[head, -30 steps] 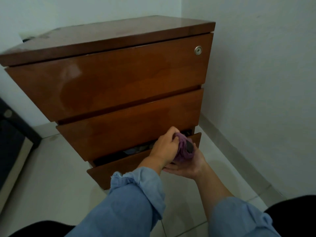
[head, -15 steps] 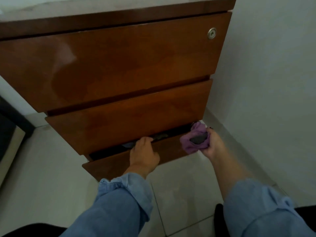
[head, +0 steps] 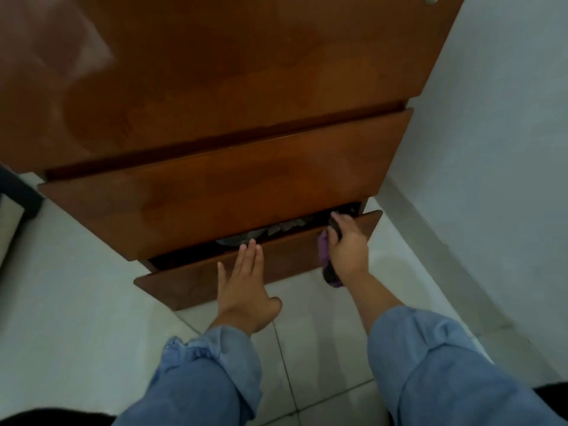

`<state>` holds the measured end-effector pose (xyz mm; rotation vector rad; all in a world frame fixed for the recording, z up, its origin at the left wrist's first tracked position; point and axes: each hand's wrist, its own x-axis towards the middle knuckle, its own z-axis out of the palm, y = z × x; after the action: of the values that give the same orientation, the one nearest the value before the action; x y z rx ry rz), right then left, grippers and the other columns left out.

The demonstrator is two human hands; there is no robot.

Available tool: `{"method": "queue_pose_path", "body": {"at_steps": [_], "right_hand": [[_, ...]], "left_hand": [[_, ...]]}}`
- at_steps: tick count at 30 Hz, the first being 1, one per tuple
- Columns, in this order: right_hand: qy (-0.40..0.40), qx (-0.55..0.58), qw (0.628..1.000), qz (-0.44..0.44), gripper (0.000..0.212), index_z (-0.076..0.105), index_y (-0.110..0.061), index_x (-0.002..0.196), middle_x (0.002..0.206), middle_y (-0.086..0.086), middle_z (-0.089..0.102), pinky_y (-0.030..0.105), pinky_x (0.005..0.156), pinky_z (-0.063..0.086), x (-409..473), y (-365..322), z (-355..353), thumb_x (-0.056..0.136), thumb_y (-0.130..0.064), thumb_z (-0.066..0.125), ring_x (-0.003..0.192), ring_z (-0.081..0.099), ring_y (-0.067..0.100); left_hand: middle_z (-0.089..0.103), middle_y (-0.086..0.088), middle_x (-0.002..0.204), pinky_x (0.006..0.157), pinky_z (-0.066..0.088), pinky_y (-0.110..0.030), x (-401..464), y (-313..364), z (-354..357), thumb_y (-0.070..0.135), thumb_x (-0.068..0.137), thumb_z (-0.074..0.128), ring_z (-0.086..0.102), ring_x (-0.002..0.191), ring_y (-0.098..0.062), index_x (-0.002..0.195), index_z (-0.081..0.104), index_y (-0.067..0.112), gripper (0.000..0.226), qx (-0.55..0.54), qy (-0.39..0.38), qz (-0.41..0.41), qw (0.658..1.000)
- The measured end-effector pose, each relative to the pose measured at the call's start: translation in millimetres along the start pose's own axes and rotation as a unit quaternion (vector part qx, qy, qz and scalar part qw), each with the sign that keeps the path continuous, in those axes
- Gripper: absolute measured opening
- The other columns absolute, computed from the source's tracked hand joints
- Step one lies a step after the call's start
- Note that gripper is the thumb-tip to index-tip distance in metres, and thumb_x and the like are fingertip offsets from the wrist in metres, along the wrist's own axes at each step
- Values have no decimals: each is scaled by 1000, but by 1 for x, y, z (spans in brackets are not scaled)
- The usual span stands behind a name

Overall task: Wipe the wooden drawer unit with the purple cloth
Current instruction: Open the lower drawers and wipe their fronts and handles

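A person's left hand (head: 246,284) lies flat, fingers straight, against the front of the unit's (head: 215,124) bottom drawer (head: 190,284), which stands ajar. The right hand (head: 347,244) grips the cloth (head: 323,249), pressing it to the drawer front near its right corner.

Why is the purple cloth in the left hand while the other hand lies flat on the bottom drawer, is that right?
Not quite. The head view shows the crumpled purple cloth in the right hand, pressed against the right end of the brown wooden bottom drawer front. It is the left hand that lies flat on that drawer front, fingers straight and holding nothing.
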<state>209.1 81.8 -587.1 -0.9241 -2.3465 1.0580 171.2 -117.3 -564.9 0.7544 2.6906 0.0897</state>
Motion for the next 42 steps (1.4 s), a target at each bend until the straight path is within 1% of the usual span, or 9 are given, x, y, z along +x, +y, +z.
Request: {"method": "queue_pose_path", "body": {"at_steps": [4, 10, 17, 22, 30, 33, 36, 39, 42], "right_hand": [[-129, -67, 988, -42, 64, 35, -21, 146, 156, 2, 29, 29, 109, 33, -25, -22, 21, 89, -33, 60, 137, 39, 21], [-283, -251, 924, -49, 92, 8, -30, 152, 161, -6, 9, 33, 100, 40, -7, -31, -5, 80, -16, 64, 134, 42, 28], [-254, -213, 943, 31, 84, 1, -35, 151, 161, -13, 1, 37, 91, 48, -16, -36, 8, 87, -15, 51, 123, 52, 33], [-202, -186, 960, 61, 80, -6, -32, 151, 161, -12, -6, 39, 85, 49, -44, -53, 28, 91, -15, 45, 112, 57, 36], [-302, -228, 925, -39, 81, -10, -34, 150, 160, -13, -11, 31, 75, 43, -91, -101, 89, 94, -22, 47, 121, 53, 28], [-314, -241, 917, -54, 81, -11, -34, 150, 160, -14, -10, 31, 70, 42, -86, -97, 84, 94, -22, 47, 111, 58, 29], [-314, -238, 918, -42, 81, -11, -36, 149, 160, -14, -9, 31, 68, 43, -85, -98, 82, 94, -22, 47, 103, 61, 31], [-304, -214, 928, -15, 80, -10, -36, 149, 160, -14, -11, 31, 66, 45, -95, -108, 90, 95, -20, 45, 98, 63, 32], [-331, -203, 920, -45, 78, -10, -36, 150, 160, -14, -11, 31, 69, 46, -110, -122, 104, 96, -21, 45, 102, 61, 32]], "left_hand": [[-24, 8, 158, 115, -13, -48, 1, 2, -1, 47, 79, 52, -22, 145, -11, 153, -13, 21, 102, -21, -11, -7, 1000], [-12, 2, 162, 118, -10, -47, -3, -16, -24, 36, 89, 48, -12, 148, -14, 154, -8, 16, 88, -11, -11, -12, 1000], [-17, -4, 161, 118, -5, -52, -33, -83, -10, 34, 89, 44, -14, 148, -18, 153, -10, 11, 87, -4, 23, -162, 986], [-15, 0, 161, 118, -9, -48, -35, -99, -10, 38, 84, 50, -14, 148, -16, 154, -7, 16, 93, -59, 33, -132, 989], [1, -3, 163, 118, -2, -46, -35, -106, -7, 35, 84, 49, -1, 150, -19, 154, 6, 14, 85, -171, 96, -137, 971], [29, -15, 154, 116, 16, -51, -36, -120, -4, 24, 77, 57, 28, 141, -34, 146, 27, 7, 77, -314, 184, -231, 902], [57, -16, 119, 92, 42, -41, -35, -132, -20, 19, 77, 47, 54, 111, -37, 116, 49, 7, 41, -568, 161, -283, 756], [58, -16, 99, 77, 40, -31, -35, -142, -32, 16, 83, 41, 51, 89, -29, 83, 55, 3, 19, -662, 167, -301, 666], [53, -1, 62, 51, 39, -16, -40, -143, -38, 5, 94, 34, 41, 65, -18, 65, 41, 11, 31, -707, 164, -304, 617]]}}
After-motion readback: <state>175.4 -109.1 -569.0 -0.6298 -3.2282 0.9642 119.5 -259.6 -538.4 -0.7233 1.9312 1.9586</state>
